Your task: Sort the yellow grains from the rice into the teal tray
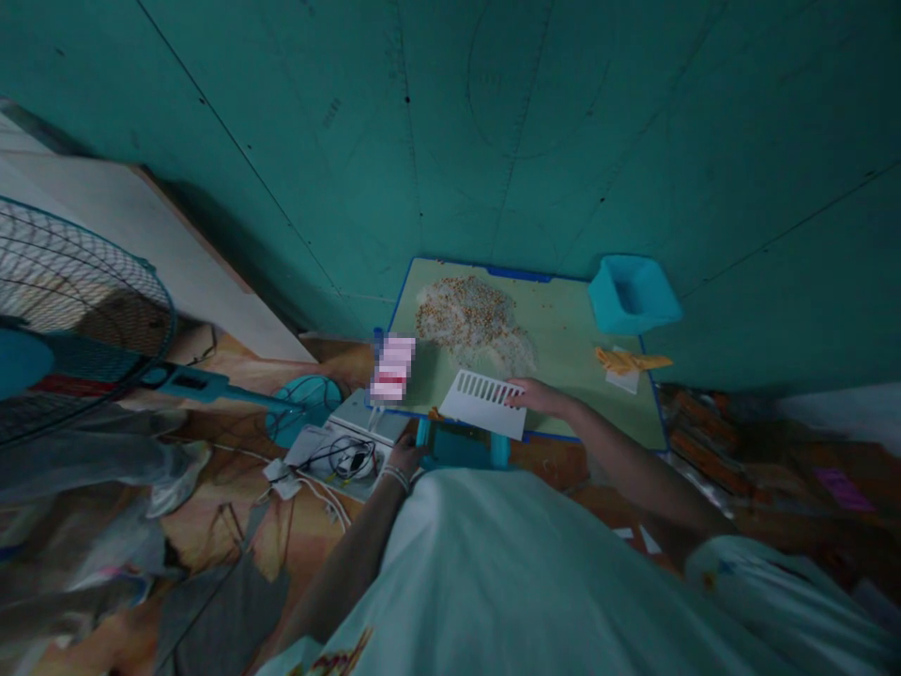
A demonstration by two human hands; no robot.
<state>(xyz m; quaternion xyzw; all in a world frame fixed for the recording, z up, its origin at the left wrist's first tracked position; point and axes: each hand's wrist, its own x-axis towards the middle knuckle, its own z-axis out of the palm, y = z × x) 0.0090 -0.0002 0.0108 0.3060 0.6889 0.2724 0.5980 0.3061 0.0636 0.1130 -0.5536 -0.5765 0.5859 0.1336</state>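
Observation:
My right hand point(536, 396) grips the right edge of a white slotted plate point(479, 407), with its fingers at the row of slots. The plate is over the near edge of the table point(563, 349), close to a heap of orange-brown kernels mixed with pale grains point(468, 314). My left hand point(406, 455) is closed on the left rim of a teal plastic bin point(461, 445), which is between my body and the table. The plate covers part of the bin's far side.
Another teal bin point(633, 296) and an orange cloth point(632, 361) sit at the table's right side. To the left are a blurred pink-and-white item point(392, 368), a box with cables point(352, 455), a fan point(77, 319) and another person's leg point(91, 469).

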